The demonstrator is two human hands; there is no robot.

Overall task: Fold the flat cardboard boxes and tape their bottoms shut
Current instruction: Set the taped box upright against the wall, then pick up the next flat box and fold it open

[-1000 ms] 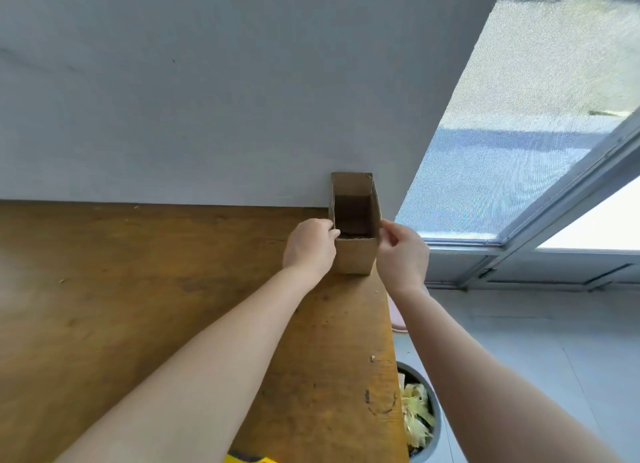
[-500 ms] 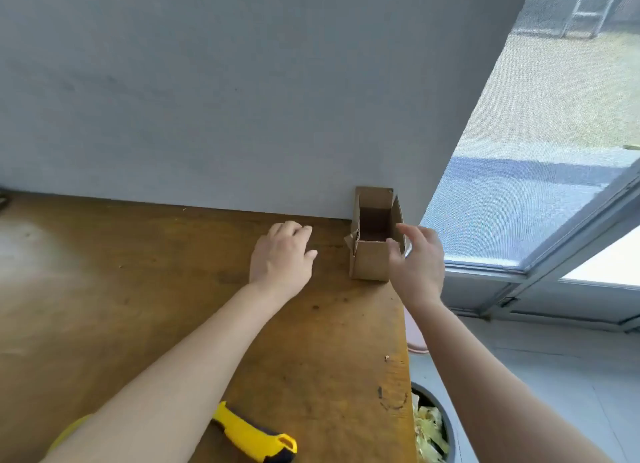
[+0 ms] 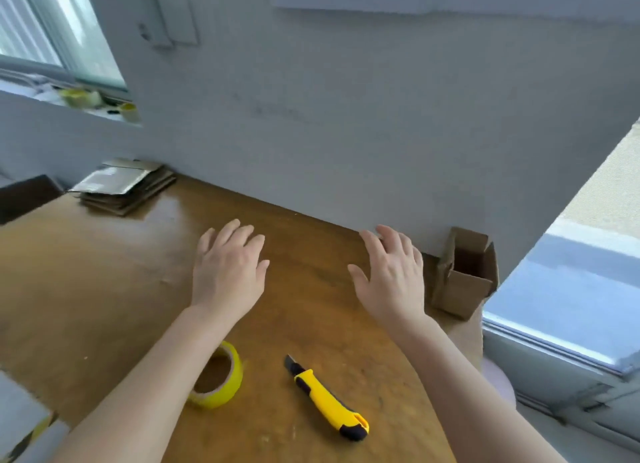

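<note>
Grey wall (image 3: pixel 346 116) backs a brown wooden tabletop (image 3: pixel 104 289), with windows at far left and right. Stack of flat cardboard boxes (image 3: pixel 126 188) lies at the far left corner against the wall. One folded box (image 3: pixel 464 275) stands upright and open-topped at the far right edge, touching the wall. Left hand (image 3: pixel 227 272) and right hand (image 3: pixel 389 279) hover palm-down over the middle of the tabletop, fingers spread, holding nothing and apart from each other; the right hand is near the folded box but not touching it. Yellow tape roll (image 3: pixel 220 381) lies near the front, partly hidden by the left forearm, with a yellow utility knife (image 3: pixel 327 398) beside it to the right.

Judged step: fetching the next flat box. It would go best if the left hand took a single sheet from the top of the stack, without dragging those beneath, and brought it to the bare centre, clear of tape and knife.
</note>
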